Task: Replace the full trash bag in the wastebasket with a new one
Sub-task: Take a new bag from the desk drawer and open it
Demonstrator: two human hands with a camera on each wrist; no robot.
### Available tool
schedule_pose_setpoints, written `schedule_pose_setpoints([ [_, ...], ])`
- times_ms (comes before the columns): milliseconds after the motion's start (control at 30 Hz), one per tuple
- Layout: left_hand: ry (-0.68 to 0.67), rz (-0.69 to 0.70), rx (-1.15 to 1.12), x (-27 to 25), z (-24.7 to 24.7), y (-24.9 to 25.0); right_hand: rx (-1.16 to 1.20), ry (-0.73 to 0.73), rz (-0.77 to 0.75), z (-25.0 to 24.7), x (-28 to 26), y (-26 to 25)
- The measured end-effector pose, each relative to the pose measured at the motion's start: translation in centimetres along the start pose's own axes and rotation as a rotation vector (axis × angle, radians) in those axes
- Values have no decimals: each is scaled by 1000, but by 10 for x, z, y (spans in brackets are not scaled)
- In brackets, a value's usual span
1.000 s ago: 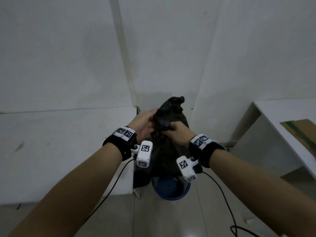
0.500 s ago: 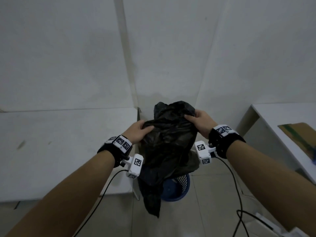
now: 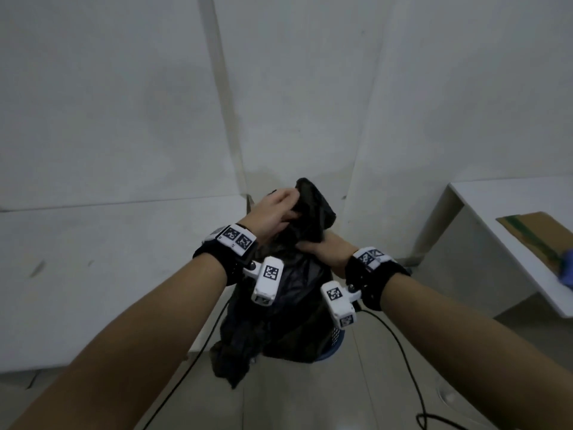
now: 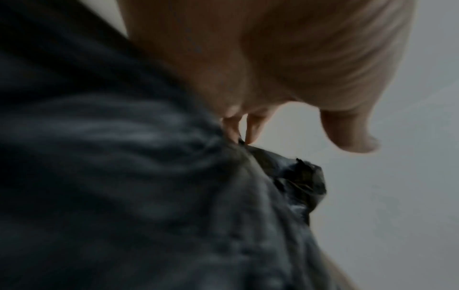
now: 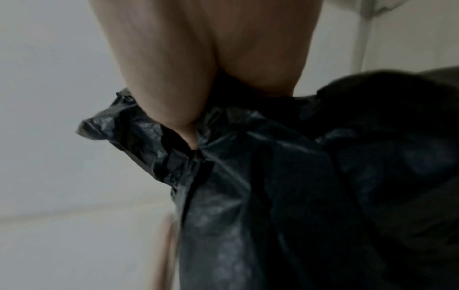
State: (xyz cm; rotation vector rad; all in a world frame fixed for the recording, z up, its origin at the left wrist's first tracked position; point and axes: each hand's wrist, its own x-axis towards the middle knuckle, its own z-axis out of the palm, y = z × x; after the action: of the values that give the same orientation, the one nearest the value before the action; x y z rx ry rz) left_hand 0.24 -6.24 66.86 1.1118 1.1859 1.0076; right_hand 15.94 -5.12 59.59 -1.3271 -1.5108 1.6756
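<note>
A black trash bag hangs in front of me, its bulk over a blue mesh wastebasket on the floor; only a sliver of the basket shows. My left hand grips the gathered top of the bag from the left, fingers curled over a bunched fold. My right hand holds the neck just below it from the right. In the left wrist view fingertips pinch the black plastic. The right wrist view shows my right hand's thumb pressed into the crumpled bag.
A white table stands at the left, close beside the bag. Another white desk at the right carries a cardboard piece. Black cables trail over the tiled floor below my arms. White walls close the corner behind.
Half a second ago my hands held the bag's mouth spread wide; now they have come together, bunching the top into a neck. The bag hangs lower over the wastebasket.
</note>
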Motion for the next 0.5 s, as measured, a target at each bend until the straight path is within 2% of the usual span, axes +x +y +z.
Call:
schedule_pose_setpoints([
  [67,-14,55,233,-2,-20,-11,187,153,42,-13,2,-14],
  [133,-39,33,461,-14,-40,-24,393,228,115,-36,8,-28],
  [167,-83,-25,479,-22,-49,-35,437,257,144,-48,9,-34],
  [267,-233,-246,339,-53,-62,-52,429,374,206,-79,20,-37],
  [300,-294,-289,348,-61,-64,-54,401,407,227,-84,23,-35],
  [367,-370,-276,438,-68,-64,-55,308,471,252,-93,34,-23],
  [433,-288,-236,529,-62,-61,-55,197,494,237,-90,36,-15],
  [500,-132,-228,473,-54,-53,-55,171,418,181,-73,23,-15],
])
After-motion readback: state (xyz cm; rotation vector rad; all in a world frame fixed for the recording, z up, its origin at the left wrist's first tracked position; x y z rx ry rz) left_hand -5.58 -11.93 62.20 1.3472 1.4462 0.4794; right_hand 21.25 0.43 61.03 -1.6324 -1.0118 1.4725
